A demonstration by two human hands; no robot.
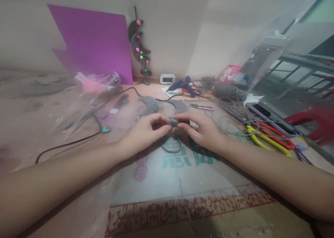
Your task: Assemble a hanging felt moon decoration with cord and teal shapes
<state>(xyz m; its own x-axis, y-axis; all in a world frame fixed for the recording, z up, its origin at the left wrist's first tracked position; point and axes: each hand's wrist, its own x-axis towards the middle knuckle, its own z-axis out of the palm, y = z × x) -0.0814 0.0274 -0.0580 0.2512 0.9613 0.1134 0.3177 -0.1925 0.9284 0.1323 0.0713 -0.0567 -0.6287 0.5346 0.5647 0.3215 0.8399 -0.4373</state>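
In the middle of the head view, my left hand [150, 128] and my right hand [199, 126] meet over the table. Between their fingertips they pinch a small grey yarn-wrapped piece [173, 123] with a bit of turquoise on top. A loop of grey cord [171, 151] lies just below the hands. Behind the left fingers rests a yarn-wrapped grey crescent [151, 105], and a flatter grey piece [180, 106] lies behind the right ones. Pink-handled thread snips [202, 107] are beyond my right hand. A turquoise heart [105, 129] sits left of my left hand.
A blue glue gun [184, 86] and a white digital clock [167, 79] stand at the back. To the right are a grey yarn skein [228, 92], a phone [272, 118] and red- and yellow-handled tools [273, 137]. Purple card [96, 43] leans on the wall; a black cable [70, 143] crosses the left.
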